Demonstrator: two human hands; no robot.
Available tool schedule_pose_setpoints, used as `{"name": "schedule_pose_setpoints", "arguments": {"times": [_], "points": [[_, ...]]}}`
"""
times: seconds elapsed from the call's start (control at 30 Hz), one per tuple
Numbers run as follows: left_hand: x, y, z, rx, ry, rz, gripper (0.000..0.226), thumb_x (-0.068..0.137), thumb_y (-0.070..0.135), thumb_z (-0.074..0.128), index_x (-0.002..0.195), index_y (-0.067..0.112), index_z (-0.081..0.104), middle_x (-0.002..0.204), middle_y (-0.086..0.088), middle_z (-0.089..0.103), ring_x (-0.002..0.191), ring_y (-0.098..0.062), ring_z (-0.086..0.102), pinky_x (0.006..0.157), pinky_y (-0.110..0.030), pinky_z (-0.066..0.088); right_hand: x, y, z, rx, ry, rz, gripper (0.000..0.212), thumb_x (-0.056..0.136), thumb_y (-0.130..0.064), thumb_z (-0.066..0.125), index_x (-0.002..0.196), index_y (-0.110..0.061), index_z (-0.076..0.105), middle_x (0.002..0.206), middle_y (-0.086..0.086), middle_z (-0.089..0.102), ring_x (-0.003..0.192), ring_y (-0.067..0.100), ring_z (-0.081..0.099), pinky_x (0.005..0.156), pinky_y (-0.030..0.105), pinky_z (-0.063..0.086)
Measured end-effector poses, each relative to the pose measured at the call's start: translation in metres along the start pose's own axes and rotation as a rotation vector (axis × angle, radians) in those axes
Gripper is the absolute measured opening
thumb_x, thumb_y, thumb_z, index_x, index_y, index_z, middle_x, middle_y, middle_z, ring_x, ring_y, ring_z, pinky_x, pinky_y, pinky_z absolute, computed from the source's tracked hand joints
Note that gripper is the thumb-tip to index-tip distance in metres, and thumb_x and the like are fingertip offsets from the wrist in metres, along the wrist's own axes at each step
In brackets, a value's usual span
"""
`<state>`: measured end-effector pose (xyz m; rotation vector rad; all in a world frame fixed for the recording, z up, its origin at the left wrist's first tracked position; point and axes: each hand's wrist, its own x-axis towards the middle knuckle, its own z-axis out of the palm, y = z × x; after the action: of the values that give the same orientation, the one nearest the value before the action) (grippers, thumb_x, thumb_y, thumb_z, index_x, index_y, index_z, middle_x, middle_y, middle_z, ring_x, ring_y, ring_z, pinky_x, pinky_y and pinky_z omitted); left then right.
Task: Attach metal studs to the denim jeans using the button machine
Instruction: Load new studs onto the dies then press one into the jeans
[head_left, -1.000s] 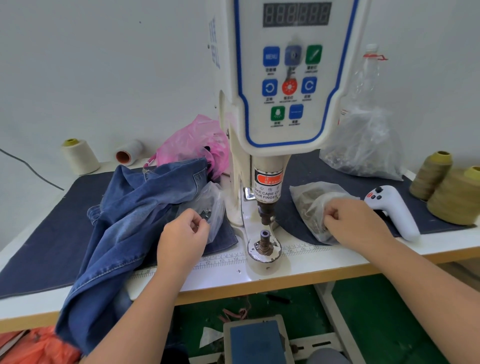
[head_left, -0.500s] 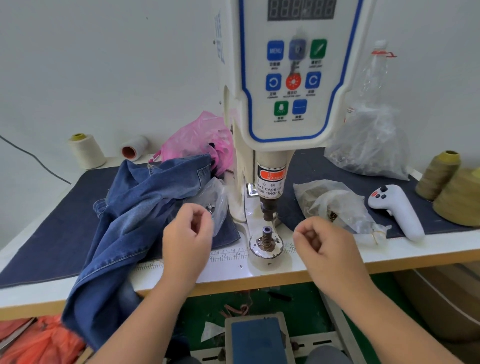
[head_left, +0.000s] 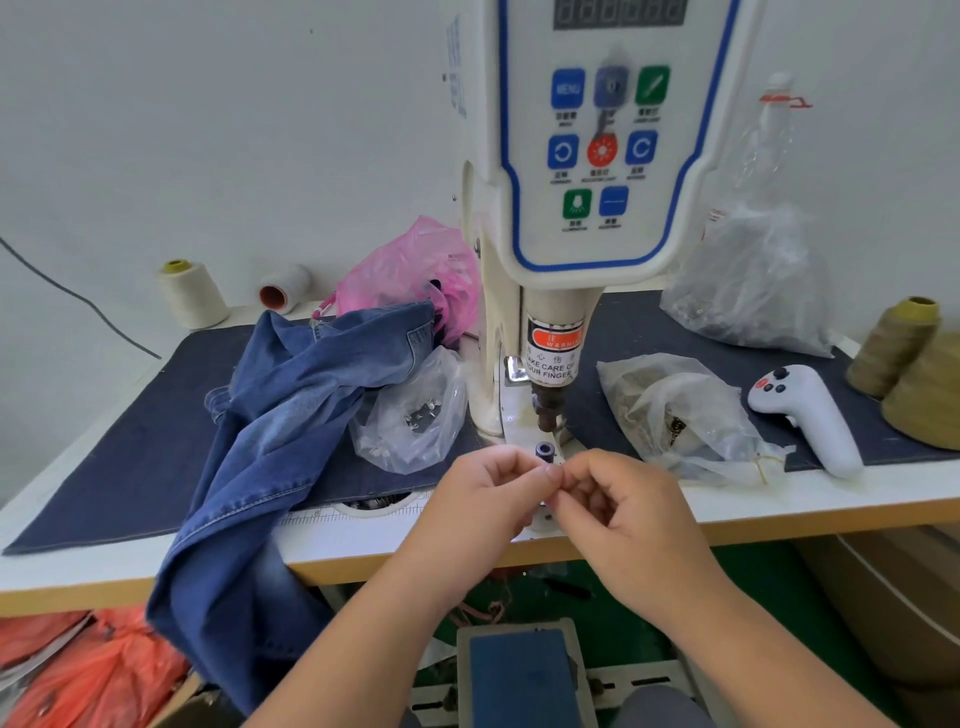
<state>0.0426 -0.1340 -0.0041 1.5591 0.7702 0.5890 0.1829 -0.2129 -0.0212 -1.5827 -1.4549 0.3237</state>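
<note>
Two readable labels on button machine (head_left: 597, 156): "MENU", "TAKE CARE OF YOUR FINGER".

Bright even daylight, soft shadows, slight blur on control panel (head_left: 605, 140), wide-angle bowing at edges

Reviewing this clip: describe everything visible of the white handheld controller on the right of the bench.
The white handheld controller lies flat on the dark denim mat, right of the button machine and beside a clear plastic bag. It looks like smooth white plastic: a rounded head with one red and two dark buttons on top, a trigger-like tab on its near side, and a long grip running toward the table's front edge. Neither hand touches it.
</note>
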Motion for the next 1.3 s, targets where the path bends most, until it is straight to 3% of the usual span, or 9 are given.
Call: {"name": "schedule_pose_setpoints", "arguments": {"times": [0.23, 0.37, 0.47, 0.67, 0.83, 1.0, 1.17, 1.3], "points": [[-0.001, 0.000, 0.000, -0.077, 0.002, -0.073, 0.025, 0.092, 0.020, 0.063, 0.067, 0.020, 0.063, 0.053, 0.006, 0.044, 0.044, -0.007, 0.032, 0.045, -0.018, 0.028, -0.002, 0.001, -0.001, -0.042, 0.022, -0.051, 0.004, 0.087, -0.023, 0.068, 0.086, -0.027, 0.069, 0.071, -0.012, 0.059, 0.064, 0.010, 0.056, 0.056, 0.017, 0.045], [0.002, 0.004, 0.000, -0.092, 0.012, -0.067, 0.014, 0.076, 0.025, 0.063, 0.062, 0.021, 0.063, 0.051, 0.007, 0.044, 0.044, -0.007, 0.034, 0.044, -0.018, 0.028, 0.001, 0.000, -0.002, -0.027, 0.019, -0.056, 0.006, 0.086, -0.021, 0.070, 0.088, -0.026, 0.070, 0.069, -0.011, 0.059, 0.067, 0.010, 0.056, 0.059, 0.017, 0.046], [0.008, 0.002, 0.002, -0.092, 0.117, -0.092, 0.025, 0.085, 0.020, 0.065, 0.061, 0.022, 0.062, 0.052, 0.007, 0.044, 0.044, -0.008, 0.034, 0.042, -0.018, 0.028, 0.002, 0.004, -0.001, -0.008, 0.037, -0.018, 0.012, 0.086, -0.020, 0.074, 0.095, -0.026, 0.071, 0.070, -0.013, 0.059, 0.067, 0.007, 0.056, 0.060, 0.015, 0.046], [0.023, 0.005, 0.008, -0.130, 0.246, -0.166, 0.023, 0.098, 0.016, 0.056, 0.076, 0.014, 0.061, 0.048, 0.010, 0.040, 0.038, -0.006, 0.030, 0.038, -0.018, 0.025, 0.000, 0.024, -0.004, 0.057, 0.083, 0.107, 0.020, 0.087, -0.014, 0.071, 0.088, -0.034, 0.066, 0.075, -0.016, 0.061, 0.067, 0.004, 0.055, 0.062, 0.015, 0.046], [0.027, 0.013, 0.014, -0.166, 0.240, -0.189, 0.025, 0.100, 0.013, 0.053, 0.076, 0.014, 0.057, 0.049, 0.008, 0.040, 0.036, -0.006, 0.028, 0.037, -0.019, 0.023, -0.009, 0.039, -0.005, 0.111, 0.113, 0.188, 0.021, 0.089, -0.015, 0.069, 0.085, -0.035, 0.068, 0.078, -0.011, 0.063, 0.069, 0.004, 0.056, 0.062, 0.013, 0.046], [0.027, 0.018, 0.019, -0.390, 0.203, -0.275, 0.018, 0.102, 0.011, 0.046, 0.087, 0.012, 0.055, 0.047, 0.008, 0.038, 0.038, -0.006, 0.024, 0.035, -0.017, 0.019, -0.013, 0.041, -0.004, 0.159, 0.137, 0.198, 0.022, 0.090, -0.015, 0.067, 0.082, -0.037, 0.069, 0.079, -0.009, 0.067, 0.073, 0.008, 0.061, 0.064, 0.020, 0.052], [0.024, 0.015, 0.018, -0.547, 0.183, -0.294, 0.003, 0.096, 0.011, 0.053, 0.096, 0.010, 0.056, 0.053, 0.005, 0.039, 0.040, -0.006, 0.027, 0.033, -0.017, 0.020, -0.016, 0.041, -0.004, 0.183, 0.142, 0.212, 0.023, 0.090, -0.013, 0.067, 0.083, -0.035, 0.069, 0.080, -0.008, 0.068, 0.075, 0.009, 0.062, 0.067, 0.019, 0.052], [0.024, 0.012, 0.016, -0.619, 0.170, -0.283, 0.009, 0.090, 0.008, 0.060, 0.098, 0.011, 0.056, 0.054, 0.005, 0.039, 0.041, -0.007, 0.028, 0.034, -0.018, 0.020, -0.020, 0.040, -0.002, 0.172, 0.140, 0.225, 0.024, 0.090, -0.011, 0.067, 0.084, -0.035, 0.068, 0.084, -0.013, 0.067, 0.077, 0.006, 0.062, 0.068, 0.013, 0.050]]}}
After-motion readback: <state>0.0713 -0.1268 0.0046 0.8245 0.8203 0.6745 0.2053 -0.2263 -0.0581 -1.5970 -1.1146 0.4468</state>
